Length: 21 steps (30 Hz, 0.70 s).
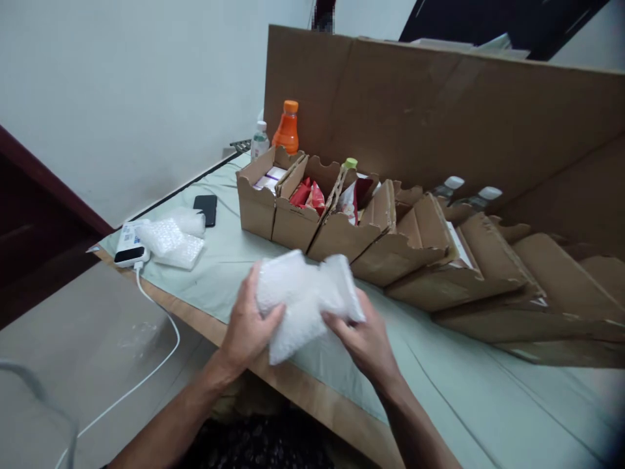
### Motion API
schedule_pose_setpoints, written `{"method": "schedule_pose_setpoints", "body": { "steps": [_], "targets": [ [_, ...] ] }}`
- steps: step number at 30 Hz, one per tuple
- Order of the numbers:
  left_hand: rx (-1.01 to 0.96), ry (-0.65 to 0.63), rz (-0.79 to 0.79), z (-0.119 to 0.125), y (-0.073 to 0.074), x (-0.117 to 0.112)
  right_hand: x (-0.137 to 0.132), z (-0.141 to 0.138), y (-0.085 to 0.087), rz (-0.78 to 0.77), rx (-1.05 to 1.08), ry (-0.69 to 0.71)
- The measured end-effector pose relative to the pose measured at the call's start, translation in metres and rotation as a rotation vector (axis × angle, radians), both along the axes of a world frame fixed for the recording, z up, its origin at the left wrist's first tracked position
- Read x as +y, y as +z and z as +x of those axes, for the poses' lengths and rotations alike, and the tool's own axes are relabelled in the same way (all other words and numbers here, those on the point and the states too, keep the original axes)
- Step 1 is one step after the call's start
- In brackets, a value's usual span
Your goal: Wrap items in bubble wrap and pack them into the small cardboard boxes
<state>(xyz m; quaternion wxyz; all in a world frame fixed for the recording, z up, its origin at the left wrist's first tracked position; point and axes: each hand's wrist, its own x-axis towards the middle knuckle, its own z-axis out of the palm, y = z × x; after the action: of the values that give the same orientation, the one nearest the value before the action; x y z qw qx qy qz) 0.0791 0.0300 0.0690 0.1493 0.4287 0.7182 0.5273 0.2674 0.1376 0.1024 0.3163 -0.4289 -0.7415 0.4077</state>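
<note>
Between my two hands is a bundle of white bubble-wrap pouches (303, 306), held above the front edge of the table. My left hand (247, 326) grips its left side, thumb on top. On the right side, my right hand (364, 335) pinches it with the thumb across the near face. The bundle is slightly blurred, and I cannot tell how many pouches it has. More bubble-wrap pouches (178, 238) lie at the table's left end, partly over a white power bank (131, 244). A black phone (206, 210) lies beside them.
Several open cardboard bins (297, 228) stand in a row, holding small boxes and red packets (307, 195). Behind them are an orange bottle (288, 130), a clear bottle (260, 140) and a tall cardboard panel (390, 111). A white cable (170, 326) hangs off the table's left edge.
</note>
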Motion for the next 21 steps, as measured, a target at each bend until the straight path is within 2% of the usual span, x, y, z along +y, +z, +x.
{"method": "schedule_pose_setpoints", "body": {
  "steps": [3, 6, 8, 11, 13, 16, 19, 21],
  "targets": [
    [-0.004, 0.273, 0.046, -0.055, 0.001, -0.019, 0.016, -0.079, 0.004, 0.15, 0.051, 0.283],
    [0.066, 0.52, 0.09, -0.114, 0.006, -0.031, 0.03, -0.174, 0.017, 0.255, 0.051, 0.504],
    [0.146, 0.631, 0.119, -0.154, 0.013, -0.028, 0.038, -0.235, 0.03, 0.298, -0.015, 0.563],
    [0.195, 0.729, 0.104, -0.207, 0.022, -0.011, 0.043, -0.301, 0.043, 0.347, -0.124, 0.505],
    [0.156, 0.753, 0.004, -0.232, 0.023, 0.003, 0.043, -0.32, 0.04, 0.422, -0.124, 0.452],
    [0.124, 0.723, -0.183, -0.251, 0.016, 0.016, 0.043, -0.319, 0.016, 0.517, -0.104, 0.484],
    [0.169, 0.709, -0.255, -0.252, 0.004, 0.018, 0.048, -0.311, -0.019, 0.465, -0.196, 0.575],
    [0.187, 0.71, -0.248, -0.251, -0.003, 0.019, 0.055, -0.317, -0.037, 0.396, -0.257, 0.628]
  ]
}}
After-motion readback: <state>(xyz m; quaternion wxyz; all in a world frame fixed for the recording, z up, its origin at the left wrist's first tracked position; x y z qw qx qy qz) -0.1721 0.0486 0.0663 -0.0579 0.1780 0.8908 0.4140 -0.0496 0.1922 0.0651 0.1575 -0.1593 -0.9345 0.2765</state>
